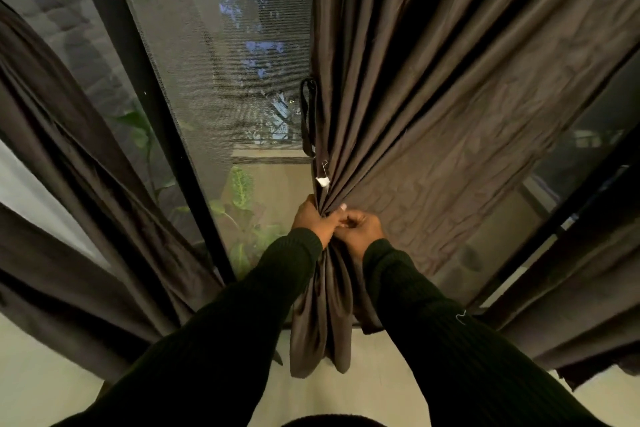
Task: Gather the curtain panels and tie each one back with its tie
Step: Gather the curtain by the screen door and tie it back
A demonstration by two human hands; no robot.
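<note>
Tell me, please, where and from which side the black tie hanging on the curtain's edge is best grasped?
Probably at the tie loop's free upper end, from the window side on the left: it stands clear of the curtain panel there, while its lower end is pinned against the folds.

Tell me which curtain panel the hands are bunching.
The middle panel: both hands grip its gathered folds. The left panel and far-right panel hang untouched.

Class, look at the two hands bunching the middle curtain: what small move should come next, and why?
Probably keep the left hand gripping the bunched curtain and reach the right hand up for the tie. The folds are already gathered, but the tie hangs loose on the curtain's edge just above the hands, round nothing.
</note>
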